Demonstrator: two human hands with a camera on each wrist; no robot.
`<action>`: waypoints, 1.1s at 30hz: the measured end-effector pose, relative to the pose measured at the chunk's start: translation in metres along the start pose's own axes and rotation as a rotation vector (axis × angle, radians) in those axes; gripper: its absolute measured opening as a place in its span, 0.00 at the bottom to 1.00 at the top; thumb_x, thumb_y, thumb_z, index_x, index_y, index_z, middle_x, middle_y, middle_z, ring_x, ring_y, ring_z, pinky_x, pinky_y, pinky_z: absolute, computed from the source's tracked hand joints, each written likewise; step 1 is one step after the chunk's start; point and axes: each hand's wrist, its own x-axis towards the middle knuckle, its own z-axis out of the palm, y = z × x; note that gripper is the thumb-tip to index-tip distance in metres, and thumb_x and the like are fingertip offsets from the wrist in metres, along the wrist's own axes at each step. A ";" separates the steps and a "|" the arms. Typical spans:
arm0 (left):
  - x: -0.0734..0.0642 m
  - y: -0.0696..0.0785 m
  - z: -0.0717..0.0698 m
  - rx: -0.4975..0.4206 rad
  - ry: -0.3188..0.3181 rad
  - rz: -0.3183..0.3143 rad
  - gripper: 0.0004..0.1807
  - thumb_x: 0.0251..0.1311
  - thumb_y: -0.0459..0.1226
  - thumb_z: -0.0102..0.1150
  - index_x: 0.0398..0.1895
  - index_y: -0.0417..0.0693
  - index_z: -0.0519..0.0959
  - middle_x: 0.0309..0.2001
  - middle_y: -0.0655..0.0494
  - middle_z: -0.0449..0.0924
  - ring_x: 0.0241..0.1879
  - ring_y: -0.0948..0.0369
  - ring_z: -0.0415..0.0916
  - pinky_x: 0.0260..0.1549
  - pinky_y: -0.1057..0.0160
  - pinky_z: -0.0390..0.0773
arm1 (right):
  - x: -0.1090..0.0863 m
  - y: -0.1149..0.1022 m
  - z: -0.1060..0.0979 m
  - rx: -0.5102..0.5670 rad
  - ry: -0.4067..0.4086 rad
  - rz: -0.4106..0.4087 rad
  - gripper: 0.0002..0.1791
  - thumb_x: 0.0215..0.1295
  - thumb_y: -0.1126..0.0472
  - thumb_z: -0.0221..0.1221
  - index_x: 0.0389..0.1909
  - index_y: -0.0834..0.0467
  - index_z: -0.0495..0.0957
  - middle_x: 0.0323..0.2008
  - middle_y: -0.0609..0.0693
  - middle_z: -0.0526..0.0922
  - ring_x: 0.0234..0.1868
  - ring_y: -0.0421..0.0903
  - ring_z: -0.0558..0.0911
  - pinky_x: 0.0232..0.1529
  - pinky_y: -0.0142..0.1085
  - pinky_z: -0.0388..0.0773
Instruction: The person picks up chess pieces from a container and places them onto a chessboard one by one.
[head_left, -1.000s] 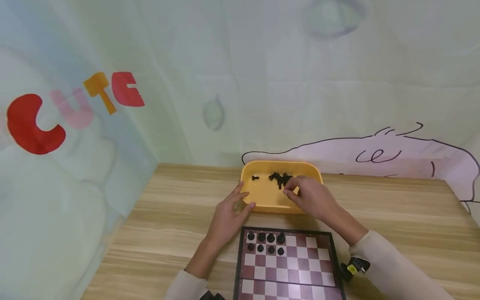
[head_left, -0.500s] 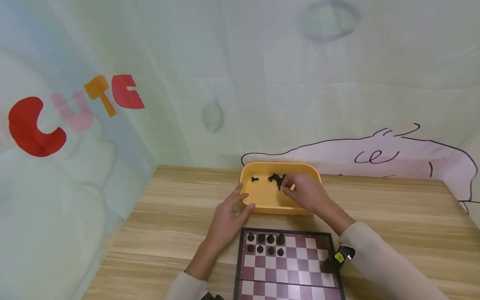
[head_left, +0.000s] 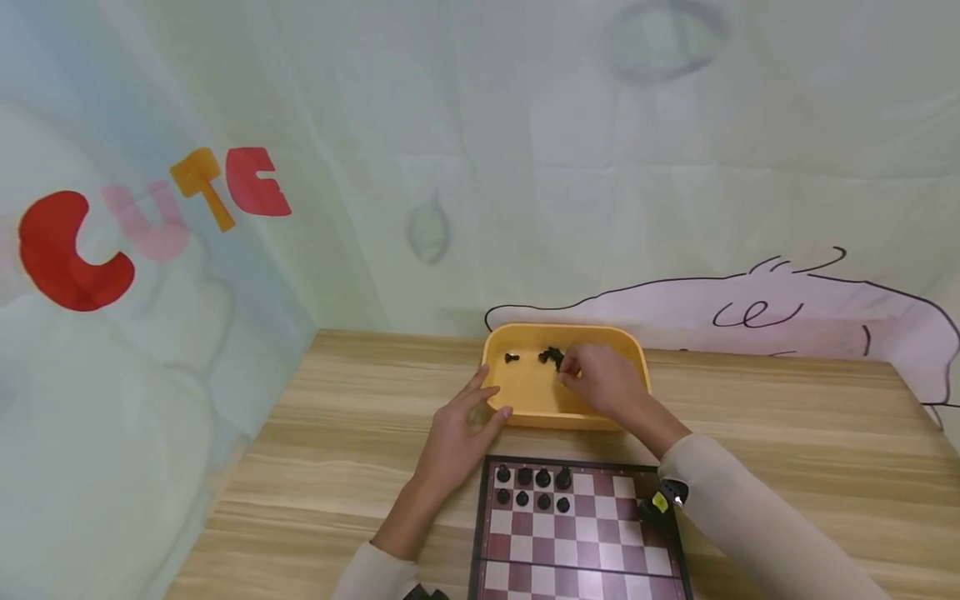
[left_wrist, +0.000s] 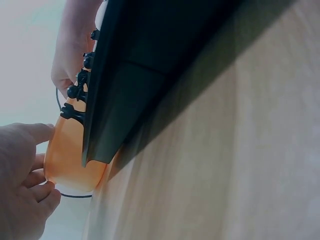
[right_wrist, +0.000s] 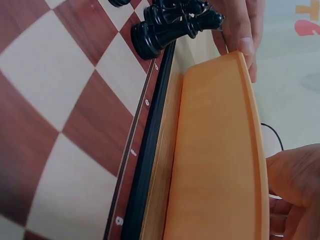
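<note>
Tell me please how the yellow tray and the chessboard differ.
The tray is plain yellow; the chessboard is checkered in reddish brown and white. The tray has raised walls; the chessboard is flat. The tray holds loose black pieces; the chessboard holds standing black pieces in two rows. Both rest on the wooden table.

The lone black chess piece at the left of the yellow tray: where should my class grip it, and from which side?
Probably pinch the piece across its middle, from above: it lies sideways, clear of the pile, inside the tray's raised walls.
</note>
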 end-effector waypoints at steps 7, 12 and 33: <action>0.001 0.001 0.000 -0.005 0.004 0.024 0.26 0.72 0.48 0.67 0.65 0.42 0.82 0.81 0.52 0.64 0.78 0.49 0.66 0.78 0.47 0.67 | 0.008 -0.002 0.002 -0.013 -0.014 0.054 0.04 0.69 0.61 0.69 0.40 0.56 0.90 0.40 0.50 0.91 0.35 0.45 0.84 0.40 0.42 0.88; 0.001 0.001 0.000 -0.008 -0.010 0.021 0.26 0.73 0.49 0.66 0.65 0.42 0.82 0.81 0.52 0.63 0.78 0.50 0.65 0.78 0.49 0.66 | 0.013 -0.001 0.005 -0.026 -0.025 0.079 0.06 0.69 0.62 0.67 0.42 0.59 0.90 0.43 0.54 0.92 0.35 0.45 0.84 0.39 0.43 0.88; 0.001 0.001 0.000 0.016 -0.007 0.005 0.26 0.72 0.49 0.67 0.65 0.43 0.82 0.81 0.53 0.63 0.78 0.49 0.66 0.78 0.48 0.66 | 0.015 -0.006 0.008 -0.065 -0.045 0.140 0.29 0.68 0.56 0.71 0.08 0.50 0.70 0.12 0.42 0.67 0.18 0.40 0.67 0.17 0.31 0.59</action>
